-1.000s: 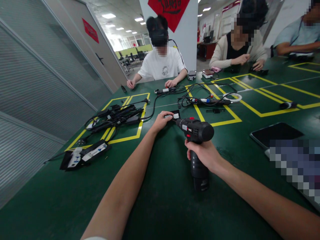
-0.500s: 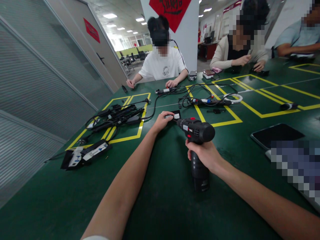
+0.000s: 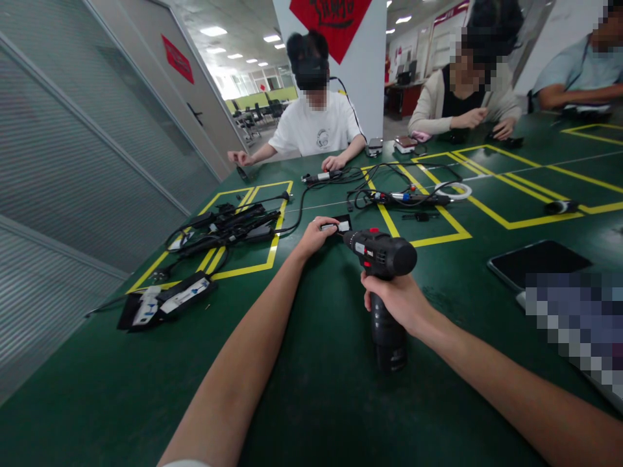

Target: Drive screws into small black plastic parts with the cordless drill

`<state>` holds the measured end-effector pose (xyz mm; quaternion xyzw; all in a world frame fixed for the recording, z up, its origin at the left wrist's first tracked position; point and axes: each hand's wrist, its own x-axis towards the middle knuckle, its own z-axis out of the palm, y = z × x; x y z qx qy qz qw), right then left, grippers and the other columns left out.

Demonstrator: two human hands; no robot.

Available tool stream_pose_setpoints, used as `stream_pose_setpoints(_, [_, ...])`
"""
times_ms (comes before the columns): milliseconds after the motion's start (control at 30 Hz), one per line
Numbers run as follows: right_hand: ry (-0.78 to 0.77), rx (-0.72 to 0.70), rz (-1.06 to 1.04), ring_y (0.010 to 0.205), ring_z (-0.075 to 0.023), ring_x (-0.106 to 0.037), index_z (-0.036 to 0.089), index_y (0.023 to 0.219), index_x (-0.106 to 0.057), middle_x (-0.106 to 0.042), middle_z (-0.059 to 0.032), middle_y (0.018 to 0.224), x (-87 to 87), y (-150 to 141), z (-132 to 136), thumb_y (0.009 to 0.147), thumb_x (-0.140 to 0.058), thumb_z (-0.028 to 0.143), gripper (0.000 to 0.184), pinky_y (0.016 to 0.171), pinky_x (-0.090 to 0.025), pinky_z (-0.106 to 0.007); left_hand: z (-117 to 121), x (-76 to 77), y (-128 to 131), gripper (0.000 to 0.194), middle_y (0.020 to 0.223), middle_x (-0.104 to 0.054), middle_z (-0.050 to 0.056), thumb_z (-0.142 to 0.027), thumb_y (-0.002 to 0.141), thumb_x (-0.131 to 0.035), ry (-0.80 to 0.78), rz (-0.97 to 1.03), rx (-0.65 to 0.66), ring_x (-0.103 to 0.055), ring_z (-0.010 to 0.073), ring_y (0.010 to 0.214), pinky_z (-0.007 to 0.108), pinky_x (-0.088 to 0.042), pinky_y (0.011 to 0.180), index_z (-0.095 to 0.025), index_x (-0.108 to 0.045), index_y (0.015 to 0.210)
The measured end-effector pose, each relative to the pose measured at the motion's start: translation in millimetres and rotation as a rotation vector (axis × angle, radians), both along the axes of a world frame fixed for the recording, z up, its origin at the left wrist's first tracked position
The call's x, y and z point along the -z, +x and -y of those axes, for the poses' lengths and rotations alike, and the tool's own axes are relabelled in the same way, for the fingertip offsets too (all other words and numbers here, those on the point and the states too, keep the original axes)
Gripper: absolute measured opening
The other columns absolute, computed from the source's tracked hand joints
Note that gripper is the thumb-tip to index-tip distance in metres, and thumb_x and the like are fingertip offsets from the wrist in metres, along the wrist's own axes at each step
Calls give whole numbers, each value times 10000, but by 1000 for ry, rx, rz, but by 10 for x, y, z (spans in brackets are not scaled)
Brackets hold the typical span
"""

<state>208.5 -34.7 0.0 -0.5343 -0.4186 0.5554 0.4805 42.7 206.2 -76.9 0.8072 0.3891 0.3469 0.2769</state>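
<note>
My right hand (image 3: 396, 299) is wrapped round the grip of a black cordless drill (image 3: 384, 259) with red trim. The drill's nose points at a small black part with a white label (image 3: 339, 225) lying on the green table (image 3: 311, 389). My left hand (image 3: 314, 236) is closed on the near left end of that part, pressing it to the table. The drill's tip meets the part just right of my left fingers.
A heap of black cables and adapters (image 3: 226, 224) fills a yellow-taped box at the left. Two labelled black parts (image 3: 165, 299) lie nearer. More cables and tools (image 3: 403, 194) lie ahead. A dark tablet (image 3: 538, 259) sits at the right. Three other people sit across the table.
My hands and the drill have stayed in place. The person opposite in white has slid one hand further to the left along the table's far edge.
</note>
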Motion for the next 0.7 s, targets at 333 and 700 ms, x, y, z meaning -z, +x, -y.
stream_pose_setpoints(333, [9, -4, 14, 437, -118, -533, 172, 742, -552, -530, 38, 490, -8, 3, -3, 702, -600, 193, 65, 466, -409, -243, 4, -13, 0, 286, 1098, -642, 47, -345, 801, -569, 10, -14, 6, -548, 212, 1090, 374, -384, 1036, -211, -684, 1026])
stream_pose_setpoints(700, [-16, -13, 57, 447, -129, -533, 171, 747, -567, -532, 26, 466, -10, -3, -4, 715, -591, 219, 63, 468, -415, -249, -30, 29, 5, 284, 1088, -648, 48, -349, 794, -579, 8, 6, 1, -558, 213, 1073, 372, -400, 1020, -214, -686, 1020])
